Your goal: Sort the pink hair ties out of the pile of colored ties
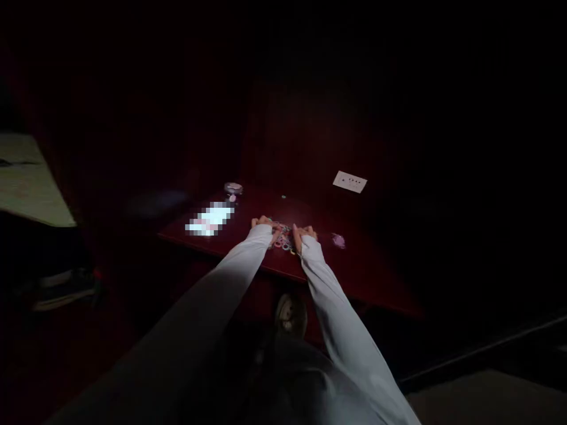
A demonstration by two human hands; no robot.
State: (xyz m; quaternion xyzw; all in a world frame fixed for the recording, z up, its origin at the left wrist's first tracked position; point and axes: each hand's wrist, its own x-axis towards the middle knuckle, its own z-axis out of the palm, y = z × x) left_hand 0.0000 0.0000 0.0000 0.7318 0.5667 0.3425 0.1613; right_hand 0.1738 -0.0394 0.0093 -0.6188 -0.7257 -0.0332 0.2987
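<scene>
Both my arms, in pale long sleeves, reach out to a dark red table (376, 277). My left hand (262, 224) and my right hand (303, 234) rest close together on a small heap of coloured rings or bands (283, 241) near the table's front edge. The fingers of both hands look curled onto the heap, but the scene is dim and what they grip is too small to name.
A small clear jar (233, 190) stands at the back left of the table, beside a blurred bright patch (209, 219). A small pinkish object (339, 240) lies right of my hands. A white wall socket (349, 181) is behind. My shoe (290, 313) shows below.
</scene>
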